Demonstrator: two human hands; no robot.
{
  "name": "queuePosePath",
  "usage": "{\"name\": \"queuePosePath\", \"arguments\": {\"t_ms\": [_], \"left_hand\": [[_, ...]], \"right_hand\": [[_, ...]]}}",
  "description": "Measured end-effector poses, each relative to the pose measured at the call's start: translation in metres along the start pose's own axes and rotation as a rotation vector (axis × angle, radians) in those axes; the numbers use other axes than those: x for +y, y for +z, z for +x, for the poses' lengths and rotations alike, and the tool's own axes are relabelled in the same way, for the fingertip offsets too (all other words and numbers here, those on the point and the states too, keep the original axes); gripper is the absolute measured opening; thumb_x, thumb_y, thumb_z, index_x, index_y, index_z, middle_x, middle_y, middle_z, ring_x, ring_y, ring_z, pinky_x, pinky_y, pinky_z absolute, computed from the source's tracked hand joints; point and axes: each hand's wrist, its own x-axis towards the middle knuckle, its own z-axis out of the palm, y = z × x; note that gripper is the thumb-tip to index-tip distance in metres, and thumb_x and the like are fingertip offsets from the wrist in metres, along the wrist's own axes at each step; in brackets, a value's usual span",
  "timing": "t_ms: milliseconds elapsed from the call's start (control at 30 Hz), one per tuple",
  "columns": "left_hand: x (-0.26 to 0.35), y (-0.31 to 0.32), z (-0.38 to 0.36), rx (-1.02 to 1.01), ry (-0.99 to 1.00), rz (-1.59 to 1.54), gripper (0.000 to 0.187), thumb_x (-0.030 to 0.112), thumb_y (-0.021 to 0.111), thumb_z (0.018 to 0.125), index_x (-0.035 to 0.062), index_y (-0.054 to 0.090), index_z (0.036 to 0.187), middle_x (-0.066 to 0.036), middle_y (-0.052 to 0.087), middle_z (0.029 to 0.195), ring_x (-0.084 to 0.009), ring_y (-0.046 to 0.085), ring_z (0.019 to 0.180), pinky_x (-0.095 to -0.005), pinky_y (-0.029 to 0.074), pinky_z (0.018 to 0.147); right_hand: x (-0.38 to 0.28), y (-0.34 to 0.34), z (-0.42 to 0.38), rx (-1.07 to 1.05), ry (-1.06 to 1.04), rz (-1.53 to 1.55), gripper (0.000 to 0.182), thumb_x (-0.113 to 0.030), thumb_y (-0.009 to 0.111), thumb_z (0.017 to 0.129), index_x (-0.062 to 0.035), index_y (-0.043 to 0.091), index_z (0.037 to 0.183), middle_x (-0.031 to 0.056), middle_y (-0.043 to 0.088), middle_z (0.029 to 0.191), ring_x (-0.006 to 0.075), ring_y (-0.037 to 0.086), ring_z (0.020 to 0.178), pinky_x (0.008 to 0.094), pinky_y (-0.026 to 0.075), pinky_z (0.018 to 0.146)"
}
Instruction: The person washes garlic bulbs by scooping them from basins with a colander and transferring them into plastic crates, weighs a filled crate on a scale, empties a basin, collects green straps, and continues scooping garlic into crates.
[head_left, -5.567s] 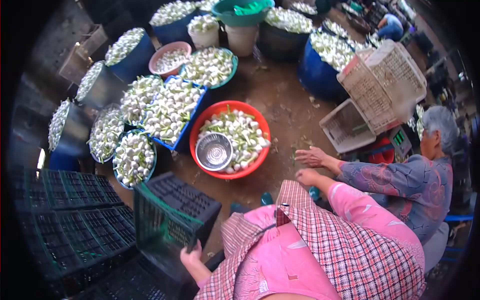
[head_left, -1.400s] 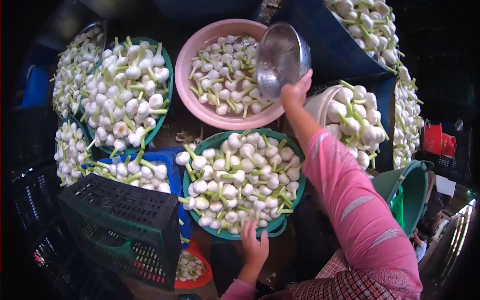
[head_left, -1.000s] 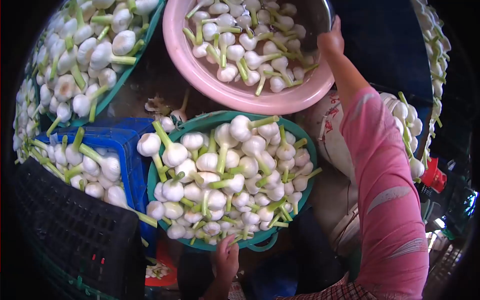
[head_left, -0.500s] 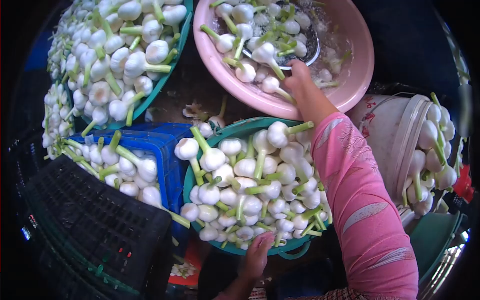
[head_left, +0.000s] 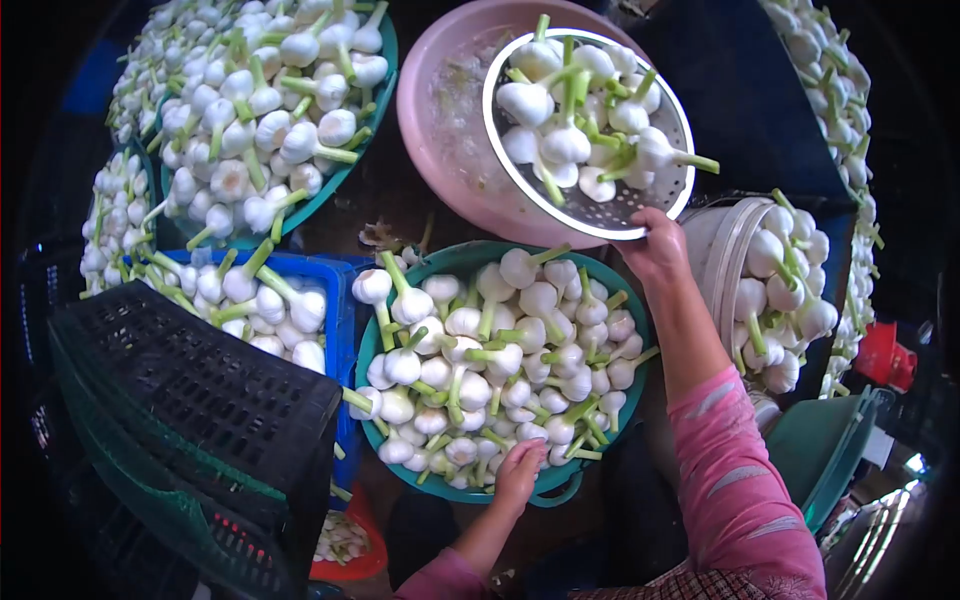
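Observation:
My right hand (head_left: 657, 247) grips the near rim of a metal colander (head_left: 608, 214), which is tilted over the right part of a pink basin (head_left: 425, 150). Several garlic bulbs (head_left: 565, 146) with cut green stems fill the colander. Cloudy water with bubbles shows in the basin's left part; the colander hides the rest. Closer to me stands a green tub (head_left: 632, 285) heaped with garlic. My left hand (head_left: 519, 472) lies at the tub's near edge against the bulbs, fingers loosely extended and holding nothing I can see.
At the left are a second heaped green tub (head_left: 388, 98), a blue crate (head_left: 340, 300) of garlic and a black crate (head_left: 190, 370). A white bucket (head_left: 722, 250) spilling garlic lies at the right. A red container (head_left: 365, 555) with small pieces stands below.
The colander, with garlic in it, has come up out of the water in the pink basin and moved right and toward me. My left hand stays at the tub's near edge.

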Motion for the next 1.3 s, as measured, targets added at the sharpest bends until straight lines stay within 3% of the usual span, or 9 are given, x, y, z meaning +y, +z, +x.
{"name": "queuePosePath", "arguments": {"t_ms": [100, 267, 600, 767, 867, 1000, 1100, 1233, 1300], "left_hand": [[0.008, -0.003, -0.007, -0.025, 0.181, 0.044, 0.028, 0.021, 0.045, 0.084, 0.0039, 0.051, 0.105, -0.006, 0.055, 0.093, -0.0123, 0.051, 0.086, -0.0254, 0.039, 0.075], [-0.015, -0.029, 0.026, 0.200, 0.583, -0.055, 0.025, 0.021, 0.048, 0.082, 0.0025, 0.053, 0.098, -0.003, 0.056, 0.087, -0.0101, 0.051, 0.080, -0.0230, 0.040, 0.073], [0.027, -0.069, -0.007, 0.213, 0.665, -0.268, 0.023, 0.018, 0.047, 0.082, -0.0001, 0.052, 0.097, -0.006, 0.057, 0.087, -0.0105, 0.052, 0.080, -0.0228, 0.040, 0.073], [0.037, -0.079, -0.019, 0.253, 0.713, -0.323, 0.026, 0.019, 0.047, 0.083, -0.0013, 0.052, 0.098, -0.007, 0.057, 0.091, -0.0132, 0.052, 0.086, -0.0248, 0.039, 0.080], [0.038, -0.088, -0.015, 0.218, 0.692, -0.299, 0.026, 0.019, 0.046, 0.083, -0.0019, 0.051, 0.098, -0.007, 0.057, 0.092, -0.0135, 0.052, 0.087, -0.0250, 0.038, 0.081], [0.034, -0.087, -0.008, 0.192, 0.714, -0.438, 0.023, 0.020, 0.046, 0.083, 0.0004, 0.052, 0.095, -0.005, 0.056, 0.085, -0.0096, 0.051, 0.079, -0.0222, 0.040, 0.073], [0.031, -0.094, -0.012, 0.180, 0.574, -0.409, 0.025, 0.023, 0.049, 0.080, 0.0063, 0.052, 0.099, -0.001, 0.054, 0.080, -0.0087, 0.050, 0.072, -0.0213, 0.040, 0.063], [0.050, -0.079, -0.042, 0.151, 0.372, -0.294, 0.033, 0.030, 0.049, 0.079, 0.0070, 0.050, 0.103, -0.005, 0.054, 0.091, -0.0144, 0.051, 0.083, -0.0276, 0.039, 0.072], [0.043, -0.073, -0.034, 0.144, 0.371, -0.326, 0.031, 0.028, 0.049, 0.080, 0.0071, 0.050, 0.103, -0.005, 0.055, 0.091, -0.0133, 0.051, 0.083, -0.0279, 0.039, 0.072]], "right_hand": [[-0.030, 0.021, -0.049, -0.012, -0.029, -0.150, 0.028, 0.000, 0.044, 0.067, 0.0084, 0.045, 0.093, 0.0175, 0.052, 0.086, 0.0264, 0.055, 0.077, 0.0377, 0.048, 0.065], [-0.081, 0.121, -0.136, -0.332, -0.166, -0.472, 0.023, 0.000, 0.041, 0.069, 0.0095, 0.048, 0.089, 0.0173, 0.053, 0.090, 0.0281, 0.055, 0.084, 0.0395, 0.043, 0.082], [0.057, 0.341, -0.312, -0.741, -0.311, -0.886, 0.042, 0.001, 0.040, 0.067, 0.0083, 0.042, 0.108, 0.0164, 0.053, 0.096, 0.0217, 0.057, 0.079, 0.0313, 0.047, 0.073], [0.137, 0.369, -0.343, -1.078, -1.127, -1.087, 0.041, 0.006, 0.037, 0.073, 0.0057, 0.038, 0.114, 0.0105, 0.051, 0.105, 0.0150, 0.050, 0.095, 0.0255, 0.042, 0.077], [0.158, 0.386, -0.356, -1.238, -1.800, -0.995, 0.049, 0.005, 0.048, 0.070, 0.0090, 0.035, 0.117, 0.0255, 0.045, 0.113, 0.0326, 0.046, 0.106, 0.0318, 0.036, 0.088], [0.151, 0.389, -0.345, -1.507, -2.001, -0.862, 0.064, -0.007, 0.061, 0.069, 0.0102, 0.027, 0.120, 0.0269, 0.036, 0.120, 0.0347, 0.040, 0.110, 0.0372, 0.034, 0.091], [0.121, 0.372, -0.324, -1.271, -1.839, -0.715, 0.060, -0.008, 0.058, 0.069, 0.0063, 0.030, 0.120, 0.0261, 0.035, 0.121, 0.0343, 0.039, 0.111, 0.0365, 0.033, 0.091], [0.051, 0.291, -0.243, -0.467, -1.895, -0.940, 0.068, 0.001, 0.053, 0.067, 0.0020, 0.020, 0.126, 0.0248, 0.033, 0.123, 0.0365, 0.038, 0.111, 0.0325, 0.033, 0.090], [0.017, 0.230, -0.153, -0.042, -1.507, -1.177, 0.063, 0.004, 0.043, 0.067, 0.0013, 0.021, 0.126, 0.0241, 0.034, 0.122, 0.0348, 0.035, 0.113, 0.0327, 0.031, 0.092]]}}
